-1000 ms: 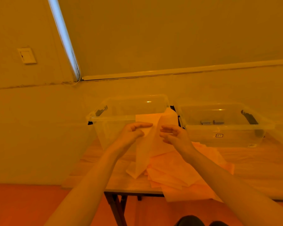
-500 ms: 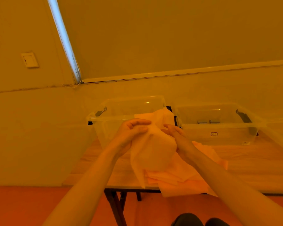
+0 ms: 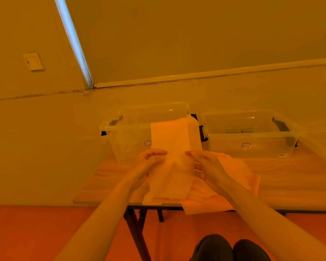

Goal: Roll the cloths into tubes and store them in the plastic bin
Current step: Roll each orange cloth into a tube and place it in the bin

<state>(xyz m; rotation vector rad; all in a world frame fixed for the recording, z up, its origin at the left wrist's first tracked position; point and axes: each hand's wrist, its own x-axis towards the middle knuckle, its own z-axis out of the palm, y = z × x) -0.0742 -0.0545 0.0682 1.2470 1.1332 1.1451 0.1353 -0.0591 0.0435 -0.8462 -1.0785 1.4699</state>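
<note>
Cloth (image 3: 174, 147) is what I have up in front of me, a pale sheet held upright above the near middle of the table (image 3: 105, 179). My left hand (image 3: 149, 162) pinches its left edge, fingers curled over the front of the fabric, and my right hand (image 3: 205, 164) pinches the right edge in the same way. From my view the top part of the sheet stands up in front of the left bin's (image 3: 132, 127) near wall, and the lower part hangs down between my hands to the pile. It looks folded lengthwise, with a lighter strip along the right side, though I cannot tell how many layers there are.

Under my hands lies a loose pile of cloths (image 3: 233, 178), spread across the near part of the table, with one corner hanging over the near edge. Two clear plastic bins stand side by side at the far part of the table: the left bin behind the held sheet, and the right bin (image 3: 252, 140) just beside it. Each has dark latches at its ends. I see no cloth inside either bin.
</note>
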